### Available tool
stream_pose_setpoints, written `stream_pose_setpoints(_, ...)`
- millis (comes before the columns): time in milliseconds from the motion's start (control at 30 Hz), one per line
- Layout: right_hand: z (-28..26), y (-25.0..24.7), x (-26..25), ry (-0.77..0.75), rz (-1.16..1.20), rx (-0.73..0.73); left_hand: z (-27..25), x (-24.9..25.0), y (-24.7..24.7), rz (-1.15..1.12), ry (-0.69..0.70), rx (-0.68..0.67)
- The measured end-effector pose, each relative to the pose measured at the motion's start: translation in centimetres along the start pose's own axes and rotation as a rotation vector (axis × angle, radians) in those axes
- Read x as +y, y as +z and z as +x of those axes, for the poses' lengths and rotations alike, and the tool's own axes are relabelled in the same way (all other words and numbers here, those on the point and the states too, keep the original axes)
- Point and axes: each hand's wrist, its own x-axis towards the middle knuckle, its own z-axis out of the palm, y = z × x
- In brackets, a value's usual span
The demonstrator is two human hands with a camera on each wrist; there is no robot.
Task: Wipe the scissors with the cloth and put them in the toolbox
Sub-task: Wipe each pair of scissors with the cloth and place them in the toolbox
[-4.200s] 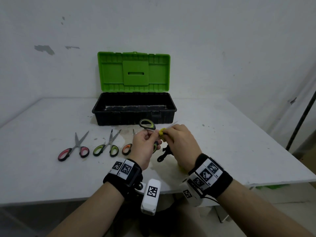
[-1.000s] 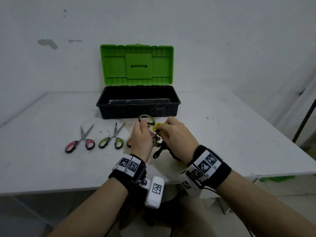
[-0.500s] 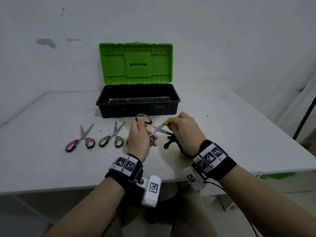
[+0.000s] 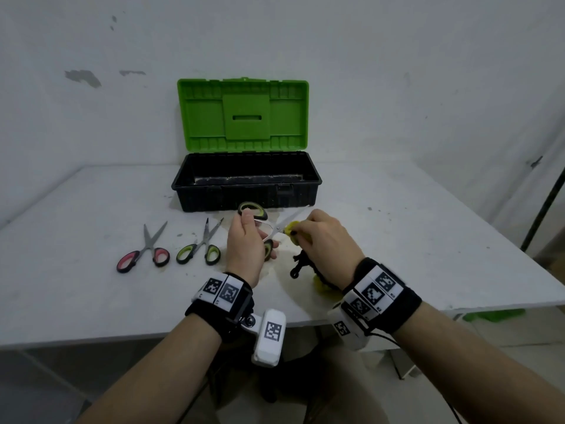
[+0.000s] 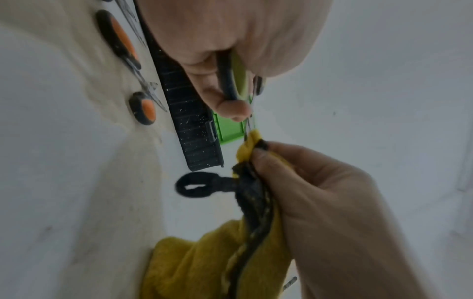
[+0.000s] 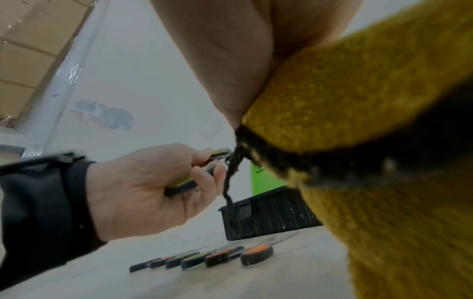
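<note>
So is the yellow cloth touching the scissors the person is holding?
Touching. In the head view the right hand pinches the yellow cloth around a blade of the held scissors, with no gap between them.

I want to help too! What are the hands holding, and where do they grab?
The left hand grips green-and-black handled scissors by their handle loops. The right hand pinches a yellow cloth around a blade.

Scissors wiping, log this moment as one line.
left hand holds green-handled scissors | right hand wipes blade with yellow cloth | black toolbox open
</note>
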Motion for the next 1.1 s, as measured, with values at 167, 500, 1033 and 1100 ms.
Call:
stream_pose_setpoints(167, -0.3, 0.2, -1.1, -0.059, 0.052, 0.103, -0.2, -0.4, 0.3, -0.015, -0.002, -0.032)
stream_pose_setpoints(500, 1.1, -0.6, 2.0, 0.172, 0.072, 0.105, 0.0, -0.8, 0.1, -0.12, -0.055, -0.026)
stream_pose_setpoints(1033, 0.4, -2.1, 2.8, 0.101, 0.095, 0.265, 0.7, -1.4, -1.2, 0.045, -0.105, -0.365)
stream_pose_setpoints(1100, 0.4, -2.3, 3.0, 0.101, 0.1, 0.299, 0.9, -1.3, -1.4, 0.015, -0.085, -0.421)
